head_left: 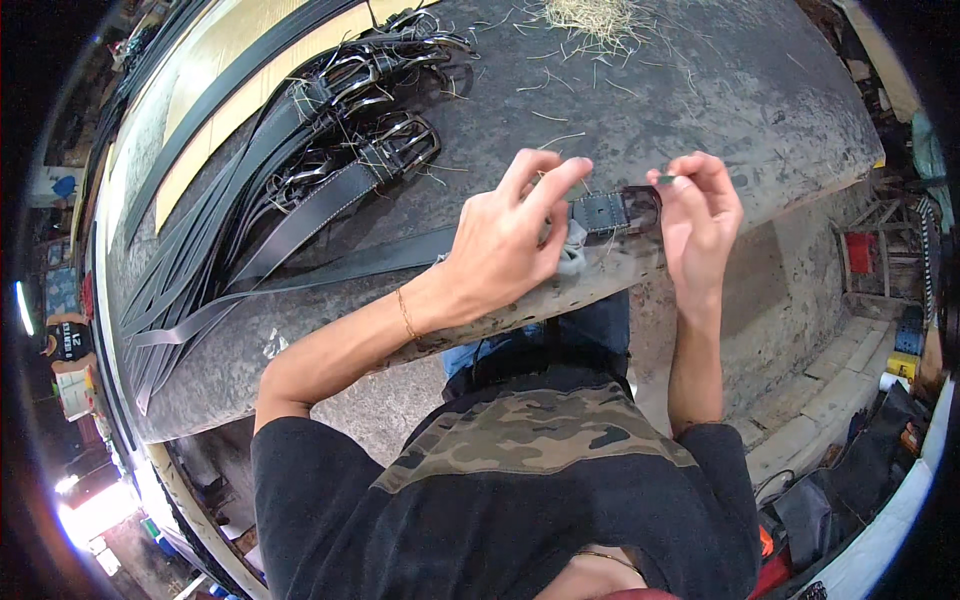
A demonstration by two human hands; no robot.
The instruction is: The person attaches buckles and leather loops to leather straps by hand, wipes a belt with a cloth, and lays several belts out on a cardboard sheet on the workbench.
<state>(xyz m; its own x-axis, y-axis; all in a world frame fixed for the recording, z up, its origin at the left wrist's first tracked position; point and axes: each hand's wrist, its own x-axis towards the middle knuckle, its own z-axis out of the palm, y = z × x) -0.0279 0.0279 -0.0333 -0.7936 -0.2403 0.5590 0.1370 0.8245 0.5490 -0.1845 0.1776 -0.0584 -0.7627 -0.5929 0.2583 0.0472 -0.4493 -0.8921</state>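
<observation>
A black belt (390,258) runs along the near edge of the dark table. Its stitched end (600,212) and dark metal buckle (643,208) lie between my hands. My left hand (510,225) is over the belt, index and middle fingers raised. Lower down, its thumb and curled fingers close round a pale grey crumpled wad (571,252); whether this is cloth or plastic I cannot tell. Just beyond the buckle, my right hand (703,205) pinches a small dark green piece (664,180) between thumb and fingertips.
A heap of black belts with buckles (355,85) covers the table's left side, one stitched belt (335,195) on top. Thread scraps (595,18) lie piled at the far side, with loose strands around. At right, beyond the table edge, stands a metal frame (880,250).
</observation>
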